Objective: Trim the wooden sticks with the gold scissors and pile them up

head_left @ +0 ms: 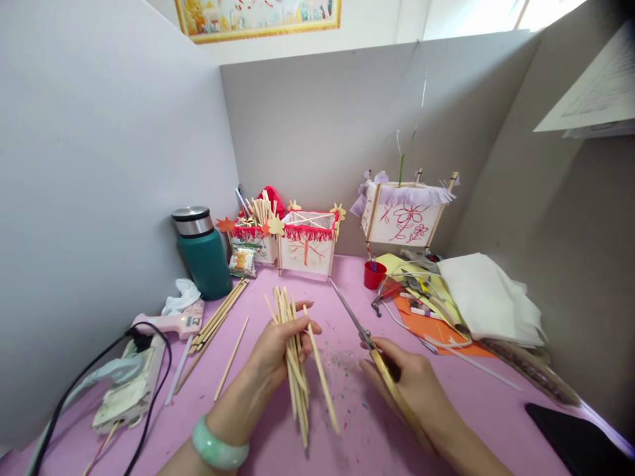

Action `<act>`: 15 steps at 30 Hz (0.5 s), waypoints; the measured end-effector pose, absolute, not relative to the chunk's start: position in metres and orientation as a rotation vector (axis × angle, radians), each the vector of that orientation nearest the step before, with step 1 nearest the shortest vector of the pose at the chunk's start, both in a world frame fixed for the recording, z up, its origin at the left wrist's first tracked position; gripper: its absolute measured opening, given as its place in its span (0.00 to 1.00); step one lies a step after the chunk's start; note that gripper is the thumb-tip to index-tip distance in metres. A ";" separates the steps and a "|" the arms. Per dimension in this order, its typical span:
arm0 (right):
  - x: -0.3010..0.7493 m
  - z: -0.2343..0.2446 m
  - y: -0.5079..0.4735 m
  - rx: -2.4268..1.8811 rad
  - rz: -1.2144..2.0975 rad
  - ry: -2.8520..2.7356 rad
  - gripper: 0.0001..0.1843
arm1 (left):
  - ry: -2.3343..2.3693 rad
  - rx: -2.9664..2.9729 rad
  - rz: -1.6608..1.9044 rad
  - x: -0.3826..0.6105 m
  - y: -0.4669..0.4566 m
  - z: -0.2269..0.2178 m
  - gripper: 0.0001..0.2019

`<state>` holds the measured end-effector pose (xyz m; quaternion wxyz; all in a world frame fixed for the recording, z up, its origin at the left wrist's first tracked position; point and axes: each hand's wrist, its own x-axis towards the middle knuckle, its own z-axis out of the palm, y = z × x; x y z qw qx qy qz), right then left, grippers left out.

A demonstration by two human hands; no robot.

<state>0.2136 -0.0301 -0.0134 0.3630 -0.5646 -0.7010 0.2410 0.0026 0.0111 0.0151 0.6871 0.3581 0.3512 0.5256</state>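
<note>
Though closed tight, left hand [275, 357] around a bundle of wooden sticks [296, 390]; right hand [404, 383] around scissors [380, 367].

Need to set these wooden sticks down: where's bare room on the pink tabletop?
Bare pink tabletop runs between the right hand and the black slab, and between the scissors' tip and the red cup. Crowded: the white paper stack and orange sheet, right; the white power strip and pink glue gun, left.

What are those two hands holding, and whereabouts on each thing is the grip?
The left hand grips a bundle of thin wooden sticks around its upper half; the right hand holds long scissors by the gold handle, blades pointing away.
</note>
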 end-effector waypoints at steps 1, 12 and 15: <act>0.211 -0.011 -0.032 -1.424 0.755 -1.755 0.16 | 0.796 0.764 1.195 0.003 0.012 0.014 0.18; 0.206 -0.001 -0.040 -1.034 1.514 -1.253 0.16 | 0.985 0.490 1.265 0.006 0.013 0.020 0.05; 0.208 0.001 -0.041 -1.025 1.527 -1.248 0.15 | 0.990 0.460 1.268 0.006 0.014 0.018 0.03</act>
